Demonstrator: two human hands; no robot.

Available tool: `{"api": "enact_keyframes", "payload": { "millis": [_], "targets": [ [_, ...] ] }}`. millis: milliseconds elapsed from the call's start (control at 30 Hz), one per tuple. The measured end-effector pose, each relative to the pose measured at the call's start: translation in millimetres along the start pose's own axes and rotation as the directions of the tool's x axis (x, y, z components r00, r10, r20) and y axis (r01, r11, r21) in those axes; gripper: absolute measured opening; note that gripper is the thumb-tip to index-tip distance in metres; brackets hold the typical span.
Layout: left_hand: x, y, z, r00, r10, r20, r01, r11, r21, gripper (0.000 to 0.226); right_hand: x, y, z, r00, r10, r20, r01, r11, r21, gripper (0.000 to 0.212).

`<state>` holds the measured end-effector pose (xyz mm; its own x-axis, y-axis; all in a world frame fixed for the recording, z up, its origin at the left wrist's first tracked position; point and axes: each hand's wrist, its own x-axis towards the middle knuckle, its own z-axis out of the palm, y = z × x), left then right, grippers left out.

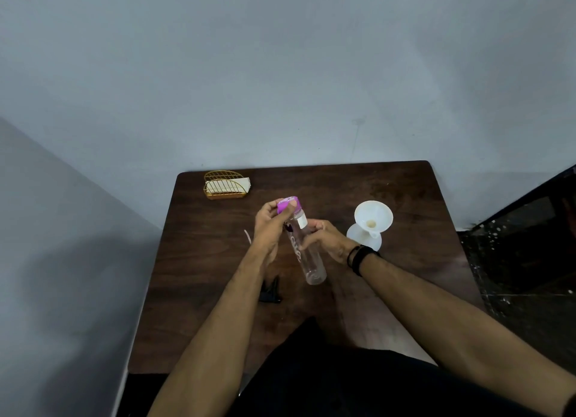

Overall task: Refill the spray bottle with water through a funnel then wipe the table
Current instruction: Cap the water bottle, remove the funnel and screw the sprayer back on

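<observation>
1. Grey wall behind, dark wooden surface (218,260) in front.
2. Clear spray bottle (307,254) up off the surface, tilted, with its purple top (289,205) pointing away from the body.
3. Left hand (269,226) curled round the purple top, a tight grip.
4. Right hand (324,239) wrapped round the bottle's middle, also a tight grip, with a black band (358,257) on the wrist.
5. Looks empty inside the bottle, so probably the step of taking the top off.
6. White funnel (372,217) just to the right of the bottle, standing in a white holder.
7. Gold wire rack (225,185) with paper napkins far behind the bottle, to the left.
8. Small black thing (271,292) near the bottle's bottom end, on the left; too dark to tell what.
9. Could go wrong: a hard twist and the bottle slips out and falls.
10. Could also bump the funnel with the right elbow or hand and knock it over, being so close.
</observation>
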<state>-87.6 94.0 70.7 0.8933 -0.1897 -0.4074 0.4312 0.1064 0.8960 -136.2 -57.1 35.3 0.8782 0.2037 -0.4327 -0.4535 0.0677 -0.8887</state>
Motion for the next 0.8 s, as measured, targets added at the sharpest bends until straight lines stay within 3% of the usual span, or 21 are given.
{"api": "enact_keyframes", "payload": {
  "millis": [100,167,233,367,500,567,667,800],
  "targets": [
    [0,-2,-11,0.994,-0.024,0.111,0.032,0.997,-0.074,0.051,-4,-3,4,0.999,0.036,0.037,-0.04,0.993,0.109,0.028],
    [-2,-2,-14,0.99,-0.032,0.138,0.049,0.991,-0.123,0.044,-5,-5,7,0.994,0.057,0.089,-0.074,0.977,0.201,0.031],
    [-3,-1,-14,0.991,-0.047,0.128,0.064,0.99,-0.128,0.037,-4,-5,9,0.987,0.078,0.141,-0.114,0.956,0.269,0.038],
    [-4,-2,-13,0.994,-0.066,0.083,0.078,0.986,-0.146,0.049,1,-2,8,0.964,0.1,0.245,-0.196,0.891,0.409,0.055],
    [-6,-7,-12,0.995,-0.102,0.009,0.102,0.98,-0.17,0.03,7,-1,11,0.961,0.112,0.251,-0.216,0.871,0.44,0.054],
    [-6,-8,-10,0.995,-0.102,0.018,0.104,0.978,-0.18,0.041,9,-2,10,0.965,0.121,0.233,-0.221,0.852,0.475,0.05],
    [-6,-8,-7,0.993,-0.107,0.053,0.115,0.977,-0.18,0.077,7,-3,9,0.971,0.138,0.195,-0.216,0.857,0.468,0.044],
    [-8,-16,-3,0.992,-0.07,0.101,0.08,0.992,-0.097,0.065,3,3,7,0.971,0.195,0.141,-0.239,0.855,0.46,0.043]
  ]
}}
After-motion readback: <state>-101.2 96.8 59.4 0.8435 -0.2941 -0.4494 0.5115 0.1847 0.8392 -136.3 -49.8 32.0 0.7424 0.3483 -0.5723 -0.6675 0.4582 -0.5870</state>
